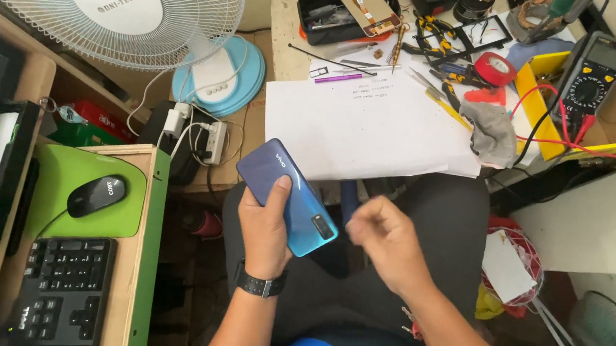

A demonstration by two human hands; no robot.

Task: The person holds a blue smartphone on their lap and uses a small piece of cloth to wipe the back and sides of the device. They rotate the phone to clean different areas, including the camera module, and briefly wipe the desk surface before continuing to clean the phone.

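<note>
1. A cramped repair bench stands ahead, a white paper sheet spread among pliers, a red tape roll and a multimeter
2. The blue smartphone lies back-up over the lap, below the sheet
3. The left hand wraps it, thumb on the back
4. The right hand is loosely curled just beside it, holding nothing visible
5. Likely light, stiff, glossy and slippery, so fragile if dropped; best gripped by its long edges

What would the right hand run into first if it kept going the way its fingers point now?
The right hand has its fingers curled and blurred, pointing left toward the blue phone held back-up in the left hand. It would probably meet the phone's camera end first, though depth is unclear.
</note>
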